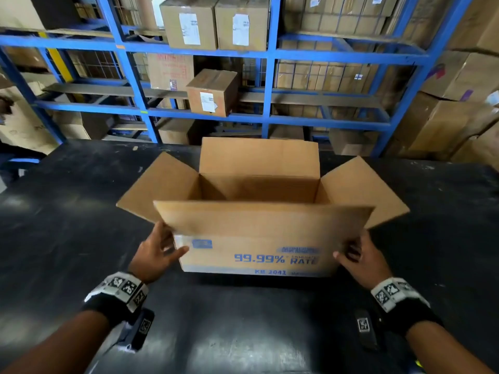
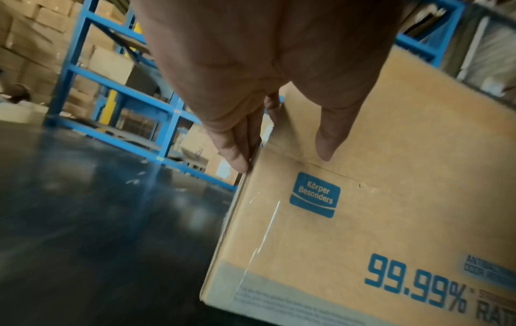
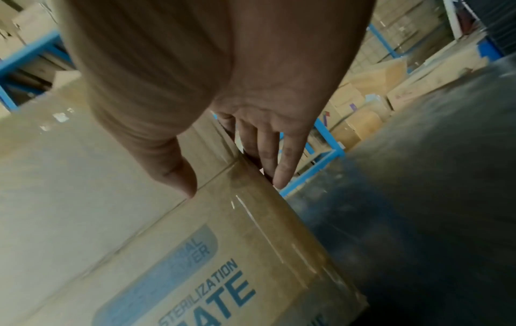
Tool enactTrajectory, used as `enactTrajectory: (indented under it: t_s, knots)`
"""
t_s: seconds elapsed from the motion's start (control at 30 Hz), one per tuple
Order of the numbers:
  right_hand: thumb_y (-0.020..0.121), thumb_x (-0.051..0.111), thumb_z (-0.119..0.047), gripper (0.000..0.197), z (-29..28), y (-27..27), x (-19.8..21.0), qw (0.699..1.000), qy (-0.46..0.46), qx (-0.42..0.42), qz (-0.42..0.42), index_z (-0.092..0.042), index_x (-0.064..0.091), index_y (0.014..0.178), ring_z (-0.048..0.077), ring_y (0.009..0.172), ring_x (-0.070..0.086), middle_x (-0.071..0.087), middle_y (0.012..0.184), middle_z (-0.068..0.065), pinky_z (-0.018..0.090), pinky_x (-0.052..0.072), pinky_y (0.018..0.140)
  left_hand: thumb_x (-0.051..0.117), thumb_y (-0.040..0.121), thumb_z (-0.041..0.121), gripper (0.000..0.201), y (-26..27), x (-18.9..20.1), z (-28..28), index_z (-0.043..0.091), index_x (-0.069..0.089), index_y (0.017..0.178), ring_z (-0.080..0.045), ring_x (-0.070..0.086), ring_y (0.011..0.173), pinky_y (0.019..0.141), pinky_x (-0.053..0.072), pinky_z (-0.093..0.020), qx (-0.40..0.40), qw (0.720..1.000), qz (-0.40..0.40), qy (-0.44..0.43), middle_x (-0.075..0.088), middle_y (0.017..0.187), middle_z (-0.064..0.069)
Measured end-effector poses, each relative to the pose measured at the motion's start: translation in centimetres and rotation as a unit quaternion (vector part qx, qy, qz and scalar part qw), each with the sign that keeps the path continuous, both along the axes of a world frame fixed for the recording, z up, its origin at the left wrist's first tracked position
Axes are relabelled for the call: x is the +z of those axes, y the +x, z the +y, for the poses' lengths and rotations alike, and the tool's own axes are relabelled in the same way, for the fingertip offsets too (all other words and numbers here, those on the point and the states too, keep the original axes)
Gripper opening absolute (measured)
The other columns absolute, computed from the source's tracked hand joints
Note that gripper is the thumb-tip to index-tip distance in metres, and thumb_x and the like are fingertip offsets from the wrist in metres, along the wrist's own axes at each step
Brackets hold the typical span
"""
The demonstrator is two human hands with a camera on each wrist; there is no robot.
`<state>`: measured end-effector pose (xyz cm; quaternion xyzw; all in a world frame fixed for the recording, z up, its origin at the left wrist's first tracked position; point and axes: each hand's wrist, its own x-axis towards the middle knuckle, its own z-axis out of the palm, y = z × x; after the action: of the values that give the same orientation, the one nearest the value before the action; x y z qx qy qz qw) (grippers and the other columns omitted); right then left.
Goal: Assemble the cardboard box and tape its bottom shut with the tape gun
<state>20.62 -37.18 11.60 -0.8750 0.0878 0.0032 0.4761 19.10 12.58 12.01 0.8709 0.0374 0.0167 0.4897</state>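
Cardboard box (image 1: 256,238) stood upright on black table (image 1: 67,211), top flaps (image 1: 259,155) open. L hand (image 1: 155,252) at near-left corner, R hand (image 1: 363,256) at near-right. Thumbs (image 2: 326,136) lay on front face, fingers (image 2: 234,143) straight along sides, pressing, uncurled.

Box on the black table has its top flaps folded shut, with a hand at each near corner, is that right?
No. The head view shows the box with flaps open, not shut. It is on the black table, with the left hand and right hand at its near corners.
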Motion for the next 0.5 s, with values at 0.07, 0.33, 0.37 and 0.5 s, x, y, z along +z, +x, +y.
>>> enactTrajectory:
  t_s: [0.07, 0.33, 0.37, 0.5]
  knots:
    - [0.075, 0.085, -0.019, 0.084, 0.1, -2.5, -3.3, 0.999, -0.026, -0.003, 0.036, -0.021, 0.036, 0.144, 0.026, 0.107, 0.069, 0.065, 0.115, 0.006, 0.040, 0.055, 0.095, 0.086, 0.071, 0.053, 0.063, -2.2, -3.4, 0.5, 0.040, 0.054, 0.124, -0.006, 0.072, 0.108, 0.097, 0.058, -0.038, 0.007, 0.999, 0.033, 0.017, 0.074, 0.117, 0.010]
    - [0.069, 0.086, -0.034, 0.070, -0.6, -9.4, -7.4, 0.998, 0.026, 0.018, 0.061, -0.050, 0.055, 0.130, 0.006, 0.113, 0.061, 0.061, 0.124, -0.017, 0.024, 0.045, 0.102, 0.079, 0.084, 0.004, 0.067, -9.6, -7.1, 0.9, 0.045, 0.061, 0.134, -0.013, 0.072, 0.106, 0.084, 0.055, -0.025, -0.012, 0.998, 0.031, 0.061, 0.073, 0.123, 0.011]
    - [0.067, 0.087, -0.035, 0.072, -0.8, -9.9, -7.5, 0.997, 0.043, 0.020, 0.067, -0.052, 0.056, 0.130, 0.013, 0.117, 0.059, 0.058, 0.128, -0.015, 0.031, 0.044, 0.105, 0.074, 0.085, -0.003, 0.073, -10.1, -7.3, 1.1, 0.047, 0.059, 0.137, -0.015, 0.071, 0.105, 0.083, 0.052, -0.024, -0.016, 0.996, 0.035, 0.079, 0.072, 0.125, 0.009]
    - [0.082, 0.077, -0.007, 0.087, -0.5, -10.6, -7.5, 0.997, 0.039, 0.003, 0.062, -0.060, 0.041, 0.140, 0.008, 0.114, 0.059, 0.055, 0.131, -0.018, 0.029, 0.043, 0.102, 0.078, 0.087, 0.005, 0.085, -10.6, -7.3, 1.3, 0.048, 0.043, 0.151, -0.015, 0.069, 0.110, 0.095, 0.054, -0.034, -0.025, 0.997, 0.041, 0.066, 0.062, 0.138, 0.012]
